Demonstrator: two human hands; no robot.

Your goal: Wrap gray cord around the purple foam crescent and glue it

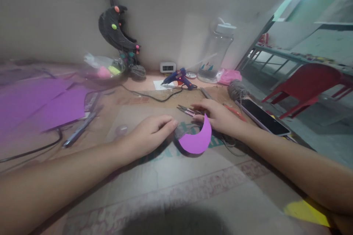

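Note:
A purple paper crescent [197, 142] lies over the cardboard in front of me, its left end covered with grey yarn [180, 130]. My left hand [156, 132] pinches that yarn-covered end between thumb and fingers. Small thread snips [187, 110] point left, and my right hand [211, 113] has its fingers around their handle end, which is partly hidden. The crescent's upper tip reaches up against my right thumb. Loose grey strands [231, 145] trail beneath my right wrist.
Behind stands a blue glue gun [179, 78] with its cord. A grey yarn ball [237, 90] and a phone [261, 116] lie at right. Purple sheets [63, 106] and a utility knife [79, 130] are at left. A clear bottle [213, 55] and a dark crescent decoration [113, 27] are by the wall.

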